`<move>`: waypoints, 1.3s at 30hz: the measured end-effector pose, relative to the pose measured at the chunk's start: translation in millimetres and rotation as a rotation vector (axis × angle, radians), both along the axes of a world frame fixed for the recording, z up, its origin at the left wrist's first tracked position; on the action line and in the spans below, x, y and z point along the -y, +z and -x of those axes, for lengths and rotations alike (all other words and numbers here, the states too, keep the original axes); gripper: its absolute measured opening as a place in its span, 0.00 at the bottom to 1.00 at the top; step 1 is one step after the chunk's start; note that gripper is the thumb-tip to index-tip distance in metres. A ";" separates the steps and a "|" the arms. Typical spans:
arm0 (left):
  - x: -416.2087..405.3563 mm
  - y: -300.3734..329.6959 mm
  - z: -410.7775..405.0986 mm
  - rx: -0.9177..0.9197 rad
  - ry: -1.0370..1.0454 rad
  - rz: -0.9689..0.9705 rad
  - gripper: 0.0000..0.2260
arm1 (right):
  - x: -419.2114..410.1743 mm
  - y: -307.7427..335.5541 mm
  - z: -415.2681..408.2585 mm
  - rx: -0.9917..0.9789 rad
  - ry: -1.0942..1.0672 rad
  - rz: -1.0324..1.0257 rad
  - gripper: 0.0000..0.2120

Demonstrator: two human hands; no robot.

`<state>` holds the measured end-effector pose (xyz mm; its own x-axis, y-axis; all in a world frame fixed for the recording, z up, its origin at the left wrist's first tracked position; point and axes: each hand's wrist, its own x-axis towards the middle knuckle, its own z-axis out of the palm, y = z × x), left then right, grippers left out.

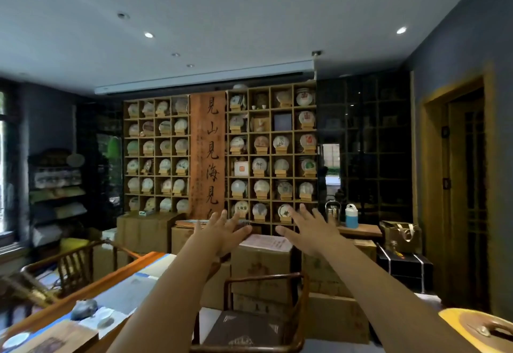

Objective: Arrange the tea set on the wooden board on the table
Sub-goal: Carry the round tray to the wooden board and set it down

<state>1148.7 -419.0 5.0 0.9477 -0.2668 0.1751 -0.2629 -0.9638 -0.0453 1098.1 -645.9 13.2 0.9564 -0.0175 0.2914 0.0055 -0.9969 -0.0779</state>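
Both my arms stretch forward at chest height, well above the table. My left hand and my right hand have the fingers spread and hold nothing. Far below them, at the lower left, a dark grey teapot sits on the long wooden table. Beside it stands a small pale cup. A wooden board lies at the bottom left corner, with a pale saucer at its left edge.
A wooden armchair stands right of the table, another chair at the left. Stacked cardboard boxes fill the floor ahead. Shelves of tea cakes cover the back wall. A yellow-rimmed object sits bottom right.
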 end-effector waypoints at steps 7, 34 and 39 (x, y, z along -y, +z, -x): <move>-9.9 14.5 -122.8 -0.009 0.139 -0.034 0.31 | -10.3 11.3 -153.2 -0.026 0.145 0.057 0.40; -335.1 6.9 -343.5 0.044 0.716 0.229 0.33 | -374.7 -13.4 -520.4 -0.016 0.688 0.014 0.37; -408.2 -14.6 -353.6 0.032 0.829 0.230 0.33 | -459.5 -33.1 -550.5 -0.054 0.804 0.008 0.36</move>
<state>1502.3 -10.8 -9.6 0.8142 0.5552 0.1698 0.5283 -0.8298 0.1798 1648.6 -186.4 -19.9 0.6878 0.6846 0.2414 0.7184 -0.6896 -0.0911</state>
